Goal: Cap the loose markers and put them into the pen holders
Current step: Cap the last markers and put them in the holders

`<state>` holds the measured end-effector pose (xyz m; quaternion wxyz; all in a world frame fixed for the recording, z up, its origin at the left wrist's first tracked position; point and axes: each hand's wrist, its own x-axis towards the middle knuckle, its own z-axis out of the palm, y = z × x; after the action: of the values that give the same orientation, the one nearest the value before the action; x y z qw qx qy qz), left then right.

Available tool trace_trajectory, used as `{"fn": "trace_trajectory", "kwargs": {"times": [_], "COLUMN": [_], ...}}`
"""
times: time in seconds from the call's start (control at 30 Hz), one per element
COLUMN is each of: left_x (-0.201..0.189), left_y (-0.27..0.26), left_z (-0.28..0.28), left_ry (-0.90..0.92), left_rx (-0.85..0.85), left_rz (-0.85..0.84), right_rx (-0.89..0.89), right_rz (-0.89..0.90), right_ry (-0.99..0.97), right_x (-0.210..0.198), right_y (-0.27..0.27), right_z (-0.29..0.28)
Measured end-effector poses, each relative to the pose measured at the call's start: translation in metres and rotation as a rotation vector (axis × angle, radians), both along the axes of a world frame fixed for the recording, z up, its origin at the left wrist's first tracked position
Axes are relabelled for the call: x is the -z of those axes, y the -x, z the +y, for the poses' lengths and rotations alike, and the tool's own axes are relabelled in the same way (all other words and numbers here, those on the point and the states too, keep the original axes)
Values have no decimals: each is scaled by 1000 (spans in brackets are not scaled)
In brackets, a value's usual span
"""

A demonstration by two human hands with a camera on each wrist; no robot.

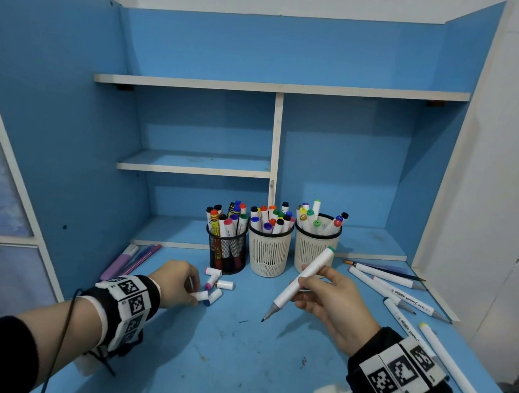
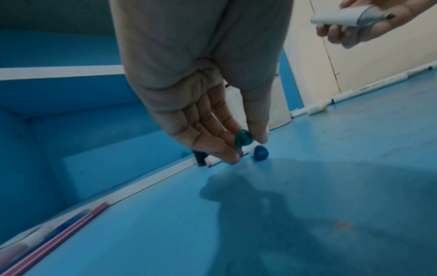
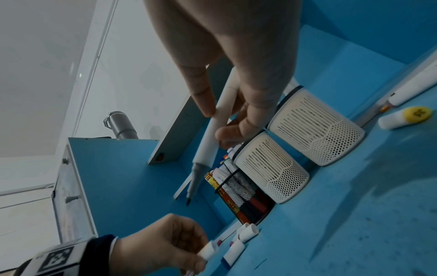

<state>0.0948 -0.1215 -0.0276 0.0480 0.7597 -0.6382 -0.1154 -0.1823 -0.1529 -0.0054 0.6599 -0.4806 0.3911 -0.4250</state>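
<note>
My right hand [image 1: 307, 286] holds a white marker [image 1: 301, 278] at mid-barrel over the desk, green-capped end up and bare grey tip [image 1: 268, 315] pointing down-left. The same marker [image 3: 212, 130] shows in the right wrist view between thumb and fingers. My left hand [image 1: 194, 291] pinches a white cap [image 1: 200, 295] low over the desk; its end [image 2: 242, 138] is teal. Several loose caps [image 1: 217, 286] lie beside it, one with a blue end [image 2: 261, 153]. Behind them stand a black mesh holder [image 1: 229, 254] and two white holders [image 1: 268, 253] [image 1: 312, 249], all full of markers.
Several uncapped white markers [image 1: 404, 297] and a pencil [image 1: 385, 269] lie on the desk at the right; one long marker [image 1: 451, 366] lies near the right edge. Pink and purple pens [image 1: 132, 260] lie at the left by the low shelf. Blue shelving rises behind.
</note>
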Motion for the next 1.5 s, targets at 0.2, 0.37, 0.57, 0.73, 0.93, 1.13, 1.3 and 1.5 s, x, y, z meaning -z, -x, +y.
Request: {"fn": "trace_trajectory", "kwargs": {"times": [0.2, 0.37, 0.57, 0.73, 0.93, 1.13, 1.3, 1.5], "left_x": [-18, -38, -56, -64, -72, -74, -63, -54], "left_y": [34, 65, 87, 95, 106, 109, 106, 96], "left_z": [18, 39, 56, 60, 65, 68, 74, 72], "left_ry": [180, 293, 455, 515, 594, 677, 904, 728], "left_rx": [77, 149, 197, 186, 174, 212, 297, 347], "left_rz": [140, 312, 447, 581, 708, 794, 614, 440], "right_rx": [93, 188, 269, 252, 189, 153, 64, 80], "right_rz": [-140, -259, -386, -463, -518, -578, -603, -474], "right_ry": [-1, 16, 42, 64, 87, 105, 152, 223], "right_x": [-2, -9, -18, -23, -30, -38, -33, -24], "right_y": [-1, -1, 5, 6, 4, 5, 2, -1], "right_z": [11, 19, 26, 31, 38, 45, 62, 67]}}
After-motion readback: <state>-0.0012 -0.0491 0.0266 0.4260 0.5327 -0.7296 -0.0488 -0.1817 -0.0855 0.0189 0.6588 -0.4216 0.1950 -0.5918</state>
